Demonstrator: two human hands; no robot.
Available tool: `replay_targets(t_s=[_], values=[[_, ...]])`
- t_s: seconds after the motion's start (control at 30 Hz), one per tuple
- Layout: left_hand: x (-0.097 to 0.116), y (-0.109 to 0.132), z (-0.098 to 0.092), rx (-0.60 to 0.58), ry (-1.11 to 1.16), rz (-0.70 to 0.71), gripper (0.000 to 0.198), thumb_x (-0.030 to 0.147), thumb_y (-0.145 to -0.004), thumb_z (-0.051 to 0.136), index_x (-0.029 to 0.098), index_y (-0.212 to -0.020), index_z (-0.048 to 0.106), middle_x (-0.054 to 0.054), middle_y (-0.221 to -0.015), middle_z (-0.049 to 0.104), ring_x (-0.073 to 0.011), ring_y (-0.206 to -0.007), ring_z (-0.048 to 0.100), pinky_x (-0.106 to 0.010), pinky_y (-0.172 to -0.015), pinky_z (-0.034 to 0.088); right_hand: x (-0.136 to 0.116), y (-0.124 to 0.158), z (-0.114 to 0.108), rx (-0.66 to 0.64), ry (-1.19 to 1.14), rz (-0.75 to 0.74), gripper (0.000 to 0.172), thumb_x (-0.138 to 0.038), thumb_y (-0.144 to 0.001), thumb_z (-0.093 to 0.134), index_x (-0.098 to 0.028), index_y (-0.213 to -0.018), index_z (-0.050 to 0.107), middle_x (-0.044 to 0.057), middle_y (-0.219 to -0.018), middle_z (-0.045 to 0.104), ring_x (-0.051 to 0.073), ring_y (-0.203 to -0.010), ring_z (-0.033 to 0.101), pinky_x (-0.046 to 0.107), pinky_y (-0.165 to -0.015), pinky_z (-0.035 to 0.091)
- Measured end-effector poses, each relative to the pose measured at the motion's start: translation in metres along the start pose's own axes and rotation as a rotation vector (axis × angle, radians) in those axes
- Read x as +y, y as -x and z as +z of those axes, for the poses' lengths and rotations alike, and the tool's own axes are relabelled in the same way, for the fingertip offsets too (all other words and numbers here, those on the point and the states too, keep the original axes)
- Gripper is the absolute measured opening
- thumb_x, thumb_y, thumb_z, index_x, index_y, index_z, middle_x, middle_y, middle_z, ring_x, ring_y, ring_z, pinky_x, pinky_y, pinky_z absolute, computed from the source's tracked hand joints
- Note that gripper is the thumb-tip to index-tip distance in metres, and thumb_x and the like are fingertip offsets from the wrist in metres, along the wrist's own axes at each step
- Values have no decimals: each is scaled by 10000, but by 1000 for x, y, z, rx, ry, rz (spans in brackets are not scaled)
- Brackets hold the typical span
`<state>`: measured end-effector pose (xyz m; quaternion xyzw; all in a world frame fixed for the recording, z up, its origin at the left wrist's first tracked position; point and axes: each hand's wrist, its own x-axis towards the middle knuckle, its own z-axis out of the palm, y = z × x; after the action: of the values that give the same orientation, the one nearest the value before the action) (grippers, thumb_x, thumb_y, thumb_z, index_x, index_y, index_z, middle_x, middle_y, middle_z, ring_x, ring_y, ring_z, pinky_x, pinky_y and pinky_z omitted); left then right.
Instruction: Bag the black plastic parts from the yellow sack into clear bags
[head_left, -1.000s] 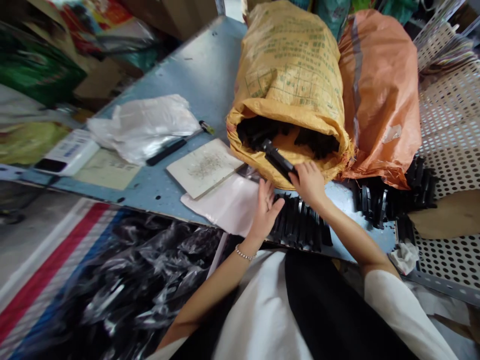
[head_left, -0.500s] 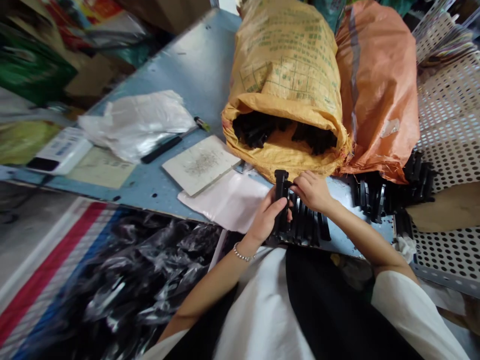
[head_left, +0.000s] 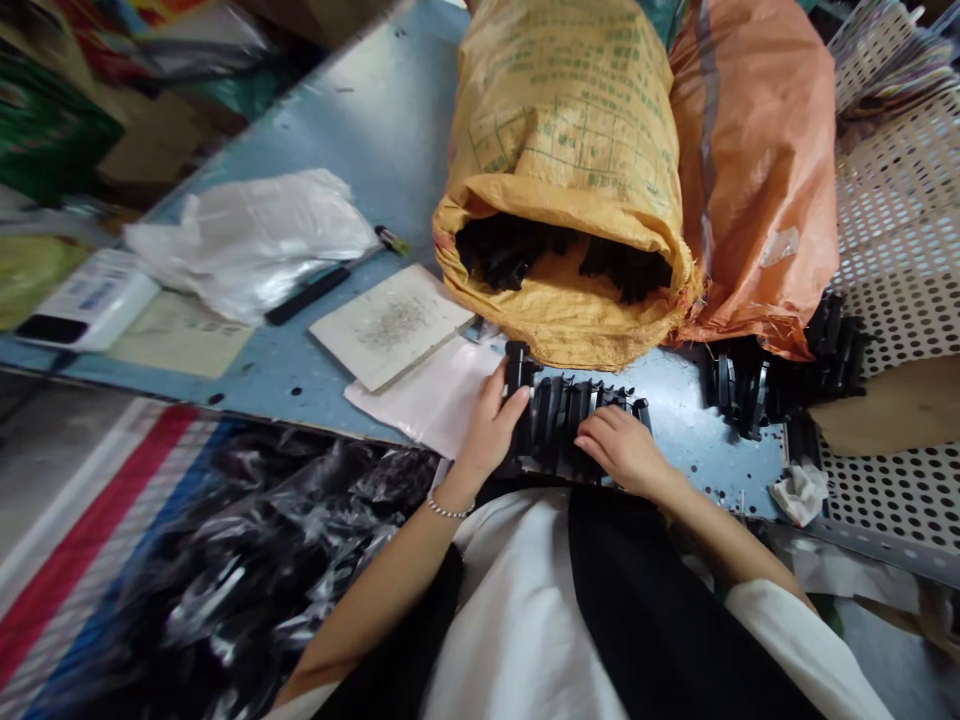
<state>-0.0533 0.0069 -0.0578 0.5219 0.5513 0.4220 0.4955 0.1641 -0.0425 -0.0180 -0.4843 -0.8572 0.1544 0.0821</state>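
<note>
My left hand is shut on a black plastic part, which stands at the left end of a tight row of similar black ribbed parts. My right hand rests on top of that row, fingers extended and holding nothing separate. Above the row lies the mouth of a yellow woven sack, with a dark mass of black parts inside. The sack's lower rim sits just beyond my hands.
An orange woven sack lies beside the yellow one, with more black parts below it. The blue metal table also holds a pink sheet, a dusty board and a white plastic bag. Perforated metal shelving stands at right.
The black part has gone from the sack, through both hands, to the row's left end. My right hand has let go and dropped onto the row. The view has drifted slightly.
</note>
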Motion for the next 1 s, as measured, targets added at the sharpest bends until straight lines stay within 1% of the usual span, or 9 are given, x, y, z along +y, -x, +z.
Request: replay_targets(t_s=[0.13,0.3,0.4,0.5,0.6,0.7,0.8,0.87,1.0], values=[[-28,-5,11,-119,-173,-23,583,472,-915,534,187,-1422,484,-139,-1492,498,-308,-1423,406,-512,-1223,242,48,34,9,46,114,116,488,-435,-976,536,-201,-1404,542,143,-1491,486,341,-1432,348,543,-1116,386],[-25,-1,59,-77,215,-55,504,460,-941,515,226,-1388,503,-78,-1534,459,-232,-1474,338,-416,-1251,202,98,41,6,102,42,126,395,-388,-981,511,-186,-1296,638,139,-1464,522,328,-1486,271,600,-1170,327],[-7,11,77,-35,582,-212,483,463,-907,588,238,-1329,520,-75,-1446,549,-242,-1390,460,-422,-1197,329,75,37,-8,194,-70,216,426,-449,-962,539,-177,-1275,637,163,-1391,571,345,-1413,387,586,-1134,377],[11,27,81,22,758,-251,606,466,-855,678,296,-1382,431,-47,-1370,595,-223,-1281,557,-403,-1130,419,24,33,-5,98,-412,300,616,-515,-903,616,-185,-1410,501,154,-1255,652,285,-1097,642,459,-911,555],[17,36,68,43,654,-149,650,491,-867,666,335,-1422,365,-38,-1380,555,-192,-1205,590,-356,-1073,459,-13,28,13,54,-747,422,661,-518,-829,694,-179,-1368,515,107,-1107,705,227,-880,685,383,-777,565],[3,34,34,63,234,15,545,498,-894,615,266,-1360,452,-97,-1376,490,-203,-1134,595,-374,-1011,490,-19,21,28,150,-1128,562,514,-486,-784,736,-170,-1172,615,50,-912,723,183,-746,666,337,-712,542],[-20,25,-10,119,-345,169,356,429,-849,672,170,-1086,613,-147,-1211,539,-289,-1128,558,-491,-1021,456,-13,16,33,217,-1429,640,474,-463,-722,793,-170,-1059,635,37,-817,727,162,-655,648,309,-651,518],[-33,16,-34,73,-589,221,182,344,-866,632,165,-896,638,-148,-1057,595,-317,-1087,557,-528,-1019,432,-13,13,32,213,-1537,635,456,-456,-701,810,-169,-1014,645,48,-806,734,167,-648,652,305,-636,509],[-42,-5,-59,-79,-535,180,190,276,-870,544,188,-727,632,-93,-896,636,-236,-887,608,-402,-882,493,-22,4,32,163,-1650,609,406,-461,-710,794,-169,-959,662,61,-817,736,173,-679,663,303,-651,515]])
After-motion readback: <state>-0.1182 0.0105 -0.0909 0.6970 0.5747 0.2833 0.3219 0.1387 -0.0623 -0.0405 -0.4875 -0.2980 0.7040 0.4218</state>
